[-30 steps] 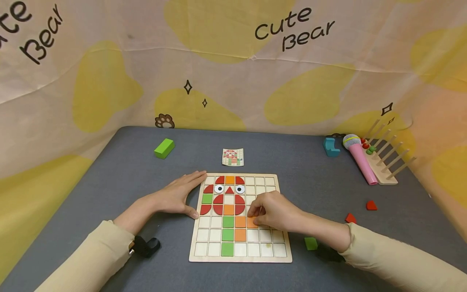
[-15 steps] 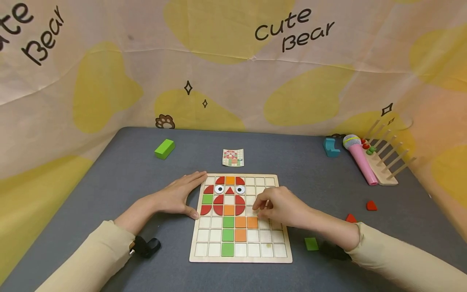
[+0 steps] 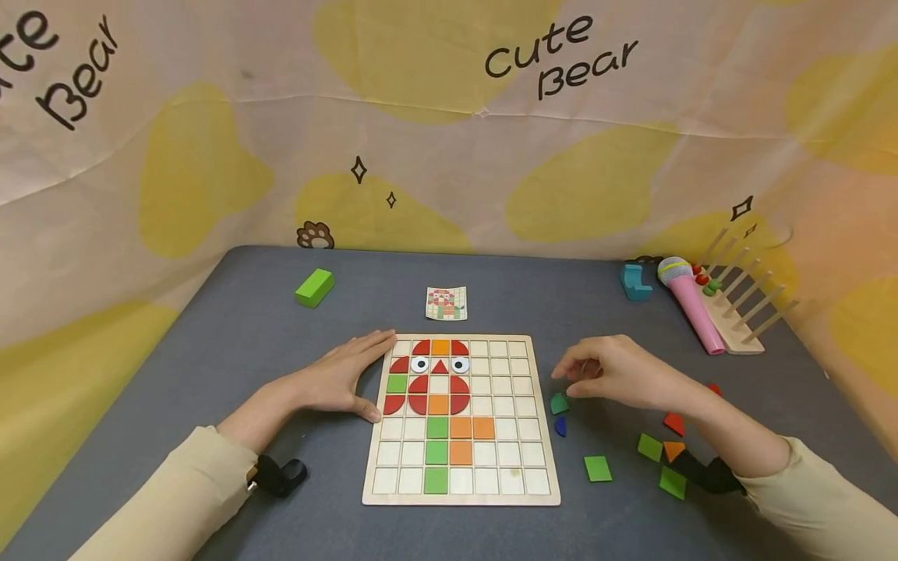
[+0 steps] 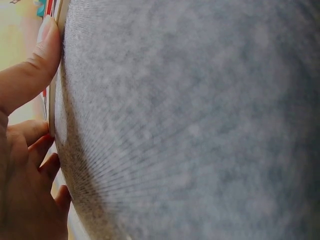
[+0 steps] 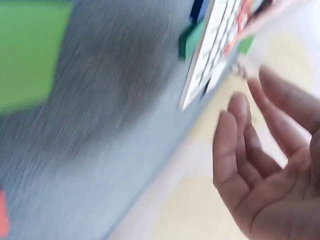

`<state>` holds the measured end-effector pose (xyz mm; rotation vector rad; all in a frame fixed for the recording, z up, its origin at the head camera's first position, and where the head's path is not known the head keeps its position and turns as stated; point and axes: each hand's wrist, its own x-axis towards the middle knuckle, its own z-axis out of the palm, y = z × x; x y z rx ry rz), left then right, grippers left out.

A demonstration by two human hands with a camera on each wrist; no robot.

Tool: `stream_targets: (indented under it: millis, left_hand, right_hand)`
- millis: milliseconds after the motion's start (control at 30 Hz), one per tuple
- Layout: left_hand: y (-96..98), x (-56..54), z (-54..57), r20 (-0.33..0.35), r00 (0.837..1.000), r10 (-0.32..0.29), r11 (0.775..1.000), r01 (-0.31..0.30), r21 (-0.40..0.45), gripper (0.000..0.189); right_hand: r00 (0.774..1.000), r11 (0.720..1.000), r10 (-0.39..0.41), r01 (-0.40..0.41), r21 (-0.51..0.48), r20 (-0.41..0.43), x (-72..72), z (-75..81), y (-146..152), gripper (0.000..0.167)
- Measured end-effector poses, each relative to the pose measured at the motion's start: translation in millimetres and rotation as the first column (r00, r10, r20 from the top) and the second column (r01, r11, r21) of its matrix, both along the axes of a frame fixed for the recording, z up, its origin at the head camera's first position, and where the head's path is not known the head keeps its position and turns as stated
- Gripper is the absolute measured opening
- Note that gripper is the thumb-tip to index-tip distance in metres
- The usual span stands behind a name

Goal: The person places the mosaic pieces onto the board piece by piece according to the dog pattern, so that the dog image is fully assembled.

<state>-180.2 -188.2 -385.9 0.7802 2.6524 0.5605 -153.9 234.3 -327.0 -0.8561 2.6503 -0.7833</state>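
A wooden grid board (image 3: 489, 499) lies on the dark table, with red, orange and green pieces and two eye pieces set in its squares. My left hand (image 3: 335, 377) rests at the board's left edge, fingers straight and thumb at the rim; the left wrist view shows the thumb (image 4: 46, 47) against that edge. Off the board's right side my right hand (image 3: 617, 372) hovers, fingers loosely bent and holding nothing; in the right wrist view a gap shows between thumb and fingertips. Just below it lie a dark green piece (image 3: 559, 403) and a blue piece (image 3: 560, 426).
Green squares (image 3: 598, 469), red pieces (image 3: 674, 425) and an orange piece (image 3: 673, 451) lie scattered at the right. A small pattern card (image 3: 446, 304) is behind the board. Farther back are a green block (image 3: 315, 288), a blue block (image 3: 635, 283), a pink microphone (image 3: 694, 312) and a pegged stand (image 3: 747, 340).
My right hand has let go of the orange square in the board's fifth row and moved right, off the board. The left hand has stayed at the left edge.
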Motion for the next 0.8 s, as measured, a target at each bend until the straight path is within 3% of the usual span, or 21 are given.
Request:
stream_targets:
  millis: [100,233,433,600,800]
  left_hand:
    - [0.1,0.0,0.0,0.0,1.0,-0.001,1.0,0.001,-0.005,0.116]
    - [0.1,-0.4,-0.4,-0.003,1.0,0.0,1.0,0.0,-0.008,0.116]
    - [0.3,-0.5,-0.8,0.0,1.0,0.005,1.0,-0.005,-0.007,0.116]
    - [1.1,-0.4,-0.9,0.009,1.0,0.015,1.0,-0.015,-0.014,0.116]
    - [1.4,0.6,0.6,0.016,1.0,0.025,1.0,-0.024,-0.017,0.116]
  right_hand:
    - [0.999,0.999,0.045,-0.045,0.009,0.015,-1.3,2.9,20.5,0.018]
    - [0.988,0.993,0.119,-0.12,0.007,0.095,-3.0,1.4,47.0,0.019]
    - [0.938,0.978,0.208,-0.202,-0.05,0.278,-4.6,-11.0,83.2,0.023]
    - [0.899,0.976,0.219,-0.206,-0.077,0.379,-2.5,-19.9,107.1,0.03]
    - [0.9,0.981,0.188,-0.19,-0.034,0.393,1.6,-29.3,121.2,0.035]
